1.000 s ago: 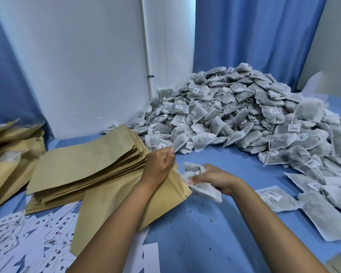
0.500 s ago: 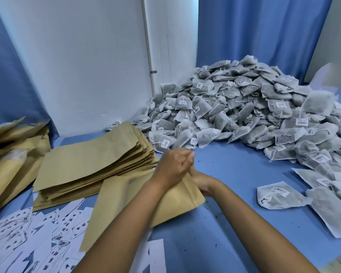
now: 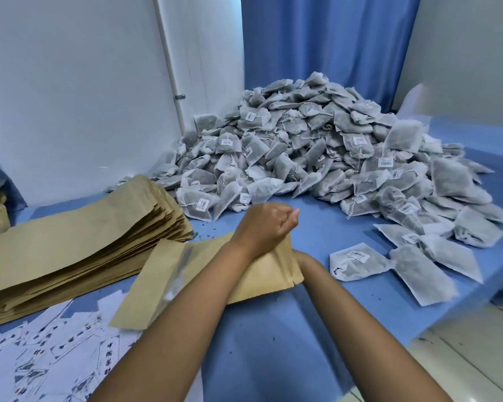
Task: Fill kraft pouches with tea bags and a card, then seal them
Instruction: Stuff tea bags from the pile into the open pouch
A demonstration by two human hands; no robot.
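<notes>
Where the left hand (image 3: 266, 227) curls its grip over the open mouth of a kraft pouch (image 3: 204, 280), the right hand is pushed inside that pouch, its grip hidden, so I cannot tell its state. The pouch lies flat on the blue counter (image 3: 317, 329), with bare surface nearby. A stack of empty pouches (image 3: 79, 245) sits left, printed cards (image 3: 41, 364) below-left, and a tea-bag heap (image 3: 317, 152) crowds the far side.
</notes>
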